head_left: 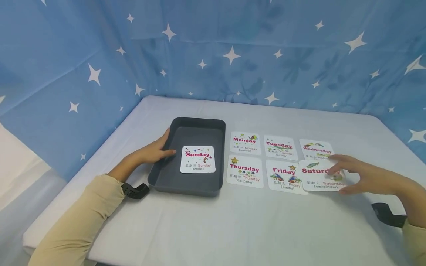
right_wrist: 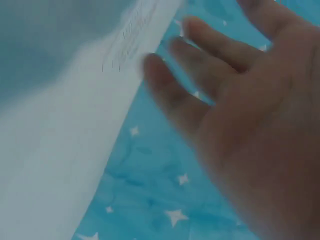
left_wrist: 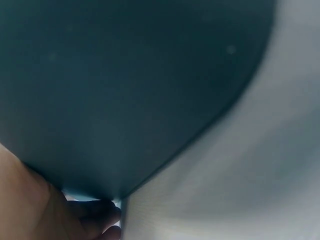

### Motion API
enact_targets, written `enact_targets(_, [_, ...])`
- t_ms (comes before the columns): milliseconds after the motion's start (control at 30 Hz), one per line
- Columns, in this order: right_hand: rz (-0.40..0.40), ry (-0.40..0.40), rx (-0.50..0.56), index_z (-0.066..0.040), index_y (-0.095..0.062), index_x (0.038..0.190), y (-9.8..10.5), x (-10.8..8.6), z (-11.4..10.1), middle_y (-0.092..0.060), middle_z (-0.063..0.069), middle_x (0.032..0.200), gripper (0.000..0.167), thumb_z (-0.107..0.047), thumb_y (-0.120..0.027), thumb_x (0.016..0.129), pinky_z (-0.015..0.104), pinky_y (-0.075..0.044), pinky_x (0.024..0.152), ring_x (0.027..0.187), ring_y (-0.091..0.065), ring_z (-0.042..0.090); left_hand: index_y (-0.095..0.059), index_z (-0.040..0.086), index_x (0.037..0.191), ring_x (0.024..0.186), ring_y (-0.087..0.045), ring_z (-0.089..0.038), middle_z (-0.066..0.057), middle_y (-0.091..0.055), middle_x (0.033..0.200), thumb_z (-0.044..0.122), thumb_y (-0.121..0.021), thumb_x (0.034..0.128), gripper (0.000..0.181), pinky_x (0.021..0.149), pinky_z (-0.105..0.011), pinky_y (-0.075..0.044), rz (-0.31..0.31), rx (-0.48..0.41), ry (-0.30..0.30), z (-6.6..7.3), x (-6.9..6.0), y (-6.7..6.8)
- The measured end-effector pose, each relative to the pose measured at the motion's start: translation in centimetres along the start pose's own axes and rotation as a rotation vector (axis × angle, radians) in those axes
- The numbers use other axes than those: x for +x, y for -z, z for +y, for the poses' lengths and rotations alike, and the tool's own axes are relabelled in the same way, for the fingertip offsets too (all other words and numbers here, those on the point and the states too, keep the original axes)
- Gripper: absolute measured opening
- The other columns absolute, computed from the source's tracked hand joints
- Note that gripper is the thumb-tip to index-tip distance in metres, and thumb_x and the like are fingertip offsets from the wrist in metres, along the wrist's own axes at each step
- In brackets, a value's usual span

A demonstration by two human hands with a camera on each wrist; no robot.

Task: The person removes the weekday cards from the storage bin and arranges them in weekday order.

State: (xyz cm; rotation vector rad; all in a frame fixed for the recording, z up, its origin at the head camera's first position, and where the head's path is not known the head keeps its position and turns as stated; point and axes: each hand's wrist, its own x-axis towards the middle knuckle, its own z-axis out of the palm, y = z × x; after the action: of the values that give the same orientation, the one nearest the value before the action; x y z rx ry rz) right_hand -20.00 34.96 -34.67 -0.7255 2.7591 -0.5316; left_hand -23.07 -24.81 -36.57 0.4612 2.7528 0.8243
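Observation:
My left hand (head_left: 154,149) grips the left side of a dark grey tray (head_left: 186,186), thumb over the rim and fingers along the outside wall. The left wrist view shows the tray's dark wall (left_wrist: 125,100) close up, with the fingers at its edge. A Sunday card (head_left: 198,166) lies inside the tray. My right hand (head_left: 369,175) is over the right part of the Saturday card (head_left: 314,181), its fingers loosely spread and hiding some print. That card overlaps the edges of the Wednesday card (head_left: 311,146) and Friday card (head_left: 283,177). In the right wrist view the fingers are blurred and pinch nothing.
Right of the tray lie the Monday card (head_left: 245,147), Tuesday card (head_left: 281,149) and Thursday card (head_left: 244,177), in two rows with the others. A white cloth covers the table (head_left: 266,229). Blue star-patterned curtains (head_left: 249,77) stand behind and at the left.

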Motion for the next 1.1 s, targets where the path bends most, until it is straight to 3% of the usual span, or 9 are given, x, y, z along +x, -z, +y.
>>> enact_targets(133, [-0.094, -0.046, 0.031, -0.023, -0.054, 0.112, -0.1, -0.8, 1.4, -0.027, 0.023, 0.136, 0.045, -0.022, -0.075, 0.072, 0.06, -0.04, 0.078, 0.104, -0.025, -0.008, 0.016, -0.004, 0.142, 0.139, 0.005, -0.04, -0.023, 0.013, 0.15, 0.03, -0.048, 0.0928, 0.087, 0.112, -0.053, -0.005, 0.002, -0.001, -0.01, -0.2, -0.1, -0.2])
enact_targets(233, [-0.138, -0.055, 0.057, -0.021, -0.052, 0.114, -0.2, -0.7, 1.6, -0.026, 0.024, 0.137, 0.049, -0.022, -0.075, 0.071, 0.063, -0.037, 0.079, 0.117, -0.027, 0.007, 0.016, -0.004, 0.142, 0.139, 0.005, -0.04, -0.024, 0.013, 0.15, 0.03, -0.048, 0.093, 0.088, 0.112, -0.053, -0.005, -0.001, 0.004, -0.007, -0.3, -0.2, -0.2])
enact_targets(300, [-0.155, -0.071, 0.067, -0.02, -0.052, 0.115, -0.5, -0.4, 1.5, -0.024, 0.024, 0.138, 0.052, -0.022, -0.076, 0.069, 0.066, -0.034, 0.082, 0.123, -0.026, 0.026, 0.016, -0.005, 0.142, 0.139, 0.005, -0.04, -0.024, 0.013, 0.15, 0.03, -0.048, 0.0931, 0.088, 0.112, -0.054, -0.005, -0.001, 0.005, -0.002, -0.3, -0.3, -0.1])
enact_targets(367, [-0.166, -0.093, 0.064, -0.02, -0.05, 0.116, -0.6, -0.1, 1.2, -0.022, 0.024, 0.139, 0.056, -0.023, -0.077, 0.067, 0.068, -0.03, 0.084, 0.118, -0.024, 0.047, 0.016, -0.004, 0.142, 0.139, 0.005, -0.04, -0.024, 0.013, 0.15, 0.03, -0.048, 0.0932, 0.087, 0.111, -0.054, -0.005, 0.003, -0.002, 0.001, -0.3, -0.3, -0.1])
enact_targets(733, [-0.162, -0.136, 0.047, -0.015, -0.044, 0.117, -0.9, 0.1, 0.6, -0.02, 0.026, 0.138, 0.064, -0.022, -0.079, 0.063, 0.067, -0.029, 0.086, 0.118, -0.023, 0.048, 0.016, -0.004, 0.142, 0.138, 0.006, -0.041, -0.024, 0.014, 0.15, 0.031, -0.047, 0.0933, 0.087, 0.111, -0.055, -0.004, 0.0, 0.001, 0.0, -0.1, -0.2, 0.1])
enact_targets(967, [-0.164, -0.139, 0.043, -0.014, -0.047, 0.115, -0.8, 0.0, 1.0, -0.026, 0.027, 0.136, 0.05, -0.006, -0.069, 0.071, 0.066, -0.033, 0.085, 0.117, -0.027, 0.049, 0.017, -0.004, 0.141, 0.138, 0.006, -0.041, -0.025, 0.014, 0.15, 0.031, -0.047, 0.0936, 0.087, 0.111, -0.055, -0.004, -0.01, 0.003, -0.012, -0.1, -0.2, -0.1])
enact_targets(1100, [-0.148, -0.144, 0.003, -0.011, -0.052, 0.117, -0.8, -0.1, 1.0, -0.029, 0.029, 0.133, 0.048, -0.011, -0.07, 0.073, 0.067, -0.033, 0.085, 0.115, -0.03, 0.05, 0.016, -0.004, 0.142, 0.138, 0.006, -0.041, -0.025, 0.013, 0.15, 0.029, -0.048, 0.0933, 0.087, 0.111, -0.055, -0.004, -0.005, -0.003, -0.011, 0.1, -0.2, -0.1])
